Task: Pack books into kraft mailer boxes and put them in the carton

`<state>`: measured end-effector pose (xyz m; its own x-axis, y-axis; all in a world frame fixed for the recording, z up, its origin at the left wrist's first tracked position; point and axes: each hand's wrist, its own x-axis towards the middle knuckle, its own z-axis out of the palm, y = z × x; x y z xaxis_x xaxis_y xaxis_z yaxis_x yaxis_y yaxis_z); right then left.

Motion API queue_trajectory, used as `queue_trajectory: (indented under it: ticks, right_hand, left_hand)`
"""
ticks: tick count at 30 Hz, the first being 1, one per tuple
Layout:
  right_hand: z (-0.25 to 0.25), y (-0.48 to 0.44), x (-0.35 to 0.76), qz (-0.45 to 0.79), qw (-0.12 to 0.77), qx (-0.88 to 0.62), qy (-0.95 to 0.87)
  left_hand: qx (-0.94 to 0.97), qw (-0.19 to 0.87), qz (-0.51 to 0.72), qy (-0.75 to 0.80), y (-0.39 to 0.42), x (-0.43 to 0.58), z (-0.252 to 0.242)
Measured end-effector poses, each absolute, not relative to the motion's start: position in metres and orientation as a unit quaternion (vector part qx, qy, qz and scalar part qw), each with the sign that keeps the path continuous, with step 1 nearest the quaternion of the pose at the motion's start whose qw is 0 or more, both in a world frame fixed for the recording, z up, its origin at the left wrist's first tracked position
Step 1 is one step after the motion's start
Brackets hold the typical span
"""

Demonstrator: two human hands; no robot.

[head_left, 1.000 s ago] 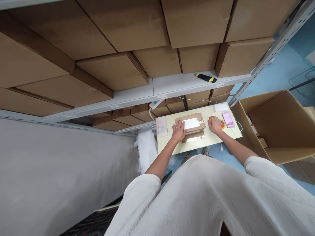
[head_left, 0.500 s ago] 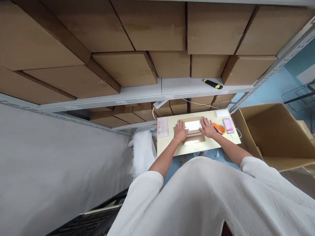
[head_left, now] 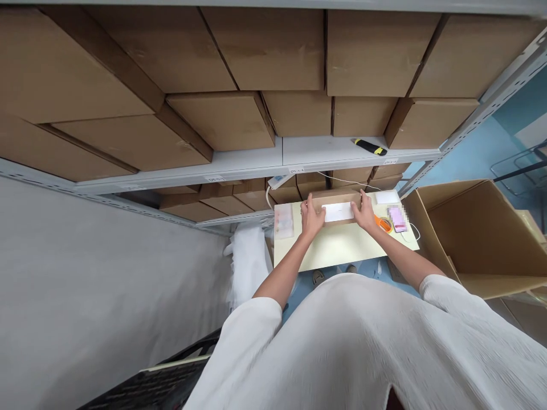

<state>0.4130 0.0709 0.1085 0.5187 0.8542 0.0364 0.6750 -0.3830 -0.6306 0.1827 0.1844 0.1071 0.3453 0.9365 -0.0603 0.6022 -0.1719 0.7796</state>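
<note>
A small brown cardboard box (head_left: 329, 199) is held at both ends above the pale table (head_left: 337, 247), its near side tipped toward me. A white rectangular piece (head_left: 339, 212) shows on the box's near part; whether it lies inside or on the surface I cannot tell. My left hand (head_left: 312, 218) grips the left end, thumb on the near side and fingers over the far edge. At the right end my right hand (head_left: 363, 214) holds it the same way. An orange tape dispenser (head_left: 384, 224) lies just right of my right hand.
A blurred pink-screened phone (head_left: 397, 219) and a white flat block (head_left: 387, 197) lie on the table's right. Clear plastic sheets (head_left: 284, 221) lie at its left. A large open carton (head_left: 482, 228) stands to the right. Boxes fill the shelf (head_left: 248, 156), with a black-yellow cutter (head_left: 370, 147) on it.
The box lay on the table with a flap spread toward me. Now both hands have wrapped round its ends and tilted it up, and the near flap no longer shows.
</note>
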Motion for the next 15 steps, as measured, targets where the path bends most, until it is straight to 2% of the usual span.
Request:
queue_trajectory:
  ticks: [5, 12, 15]
  right_hand:
    - [0.091, 0.05, 0.409, 0.166, 0.319, -0.827, -0.432]
    - [0.057, 0.014, 0.411, 0.287, 0.192, -0.848, -0.402]
    - [0.056, 0.017, 0.415, 0.31, 0.178, -0.847, -0.393]
  left_hand:
    - [0.73, 0.344, 0.225, 0.546, 0.171, 0.174, 0.099]
    - [0.721, 0.382, 0.096, 0.571, 0.139, 0.153, 0.05]
    - [0.705, 0.387, 0.069, 0.59, 0.143, 0.153, 0.044]
